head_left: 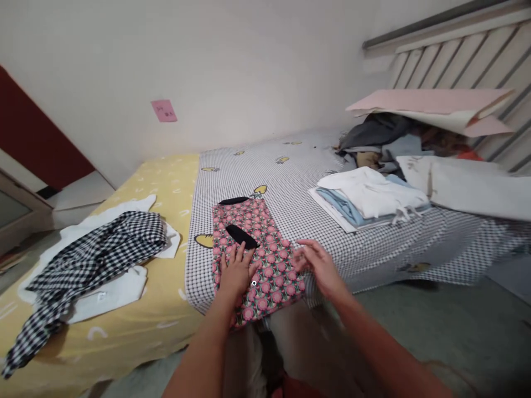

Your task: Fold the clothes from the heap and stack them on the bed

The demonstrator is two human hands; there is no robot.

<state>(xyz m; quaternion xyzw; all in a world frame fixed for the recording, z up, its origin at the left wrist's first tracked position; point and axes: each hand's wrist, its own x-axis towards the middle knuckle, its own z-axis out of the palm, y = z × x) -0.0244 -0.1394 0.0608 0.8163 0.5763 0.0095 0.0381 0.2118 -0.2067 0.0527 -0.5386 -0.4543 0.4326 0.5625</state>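
A pink floral garment (271,262) with black trim lies folded into a long shape at the bed's front edge, its lower end reaching the edge. One black band (241,236) crosses its upper part and another shows at its far end. My left hand (237,271) rests flat on the garment with fingers spread, just below the black band. At the garment's right side is my right hand (318,266), its fingers apart and slightly curled, with nothing visible in them. Whether its fingertips touch the cloth I cannot tell.
On the yellow sheet (166,326) at left lie a black-and-white checked shirt (103,249) and white clothing (110,296). A stack of folded clothes (365,193) sits right on the checked bedsheet (244,166). Behind it are piled dark clothes (373,132), pink board (431,102) and a white bag (468,179).
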